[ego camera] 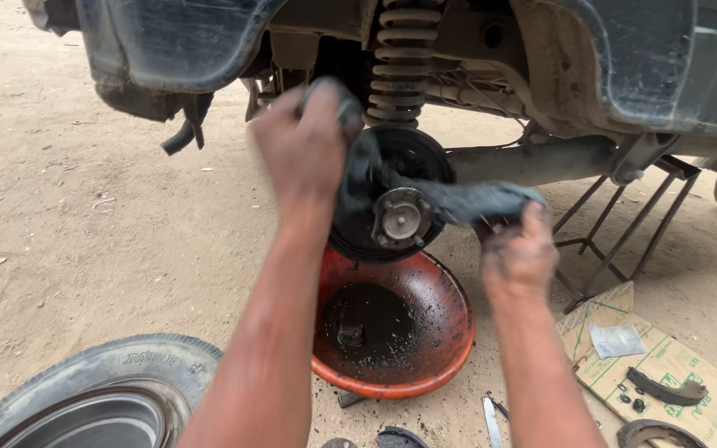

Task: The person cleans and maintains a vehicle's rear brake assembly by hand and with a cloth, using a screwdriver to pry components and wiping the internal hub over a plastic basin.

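Grey rag, dirty, stretched between both hands across the brake backing plate of a lifted vehicle. Left hand at approx 11 o'clock of the plate, fist closed round one end of the rag, blurred. Right hand at approx 4 o'clock, fingers clamped on the other end, knuckles greasy. Rag runs from upper left over the plate's face, passing just above the wheel hub, whose studs show at centre.

Coil spring stands upright at 12 o'clock over the plate. Axle beam goes off toward 3 o'clock, w/ a metal stand under it on the dirt.

Orange basin sits right below the plate at 6 o'clock, black oily liquid and a small part inside. Tyre w/ rim lies flat at 8 o'clock, well apart from the basin. Cardboard sheet at 4 o'clock carries a curved brake shoe, a few small washers and a clear plastic packet. Second brake shoe at the btm edge, partly cut off.
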